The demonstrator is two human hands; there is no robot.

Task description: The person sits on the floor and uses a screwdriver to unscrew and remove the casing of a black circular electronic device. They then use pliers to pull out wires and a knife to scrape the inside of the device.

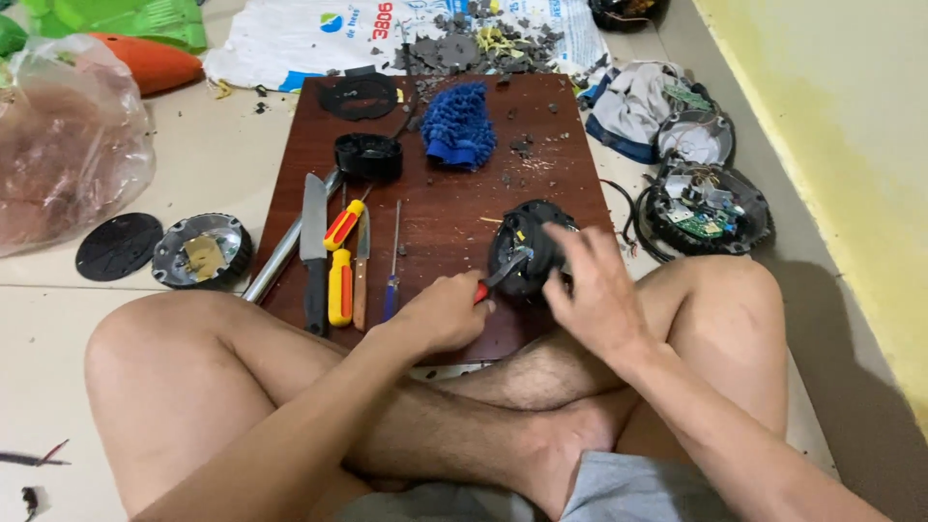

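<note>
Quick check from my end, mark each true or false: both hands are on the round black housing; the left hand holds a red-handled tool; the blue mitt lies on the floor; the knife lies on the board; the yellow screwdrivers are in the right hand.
1. Both hands work at the round black housing: true.
2. The left hand holds a red-handled tool: true.
3. The blue mitt lies on the floor: false, it lies on the wooden board.
4. The knife lies on the board: true.
5. The yellow screwdrivers are in the right hand: false, they lie on the board beside the knife.
</note>
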